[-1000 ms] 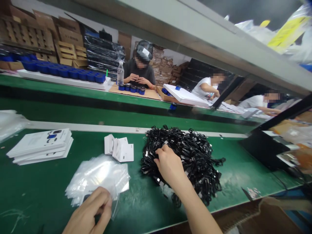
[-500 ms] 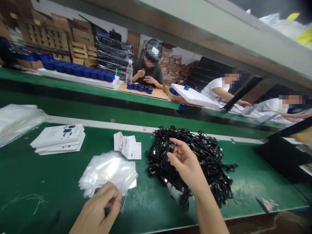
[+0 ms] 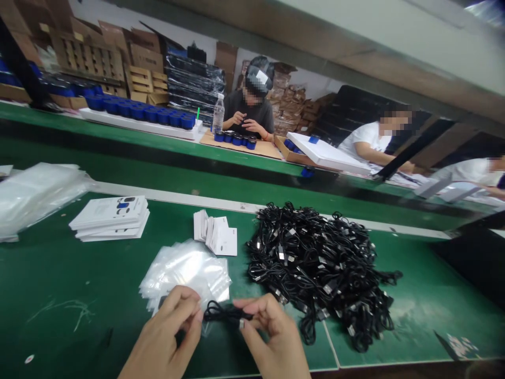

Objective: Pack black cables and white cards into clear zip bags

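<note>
My right hand [image 3: 272,337] pinches a small coiled black cable [image 3: 224,313] near the table's front edge. Its coiled end reaches my left hand [image 3: 168,337], whose fingers are closed on a clear plastic bag [image 3: 205,321] at the front of a loose pile of clear bags [image 3: 187,271]. To the right of both hands lies a big heap of black cables [image 3: 319,266] on the green table [image 3: 59,295].
A fanned stack of small white cards [image 3: 216,237] and a stack of white leaflets [image 3: 110,217] lie behind the bags. More clear bags [image 3: 35,192] are at far left. Across the conveyor, other people sit beside blue round parts [image 3: 138,111] and a water bottle [image 3: 218,113].
My right hand has come away from the cable heap with one coiled cable and moved down-left to meet my left hand at the bag. The view has shifted right.
</note>
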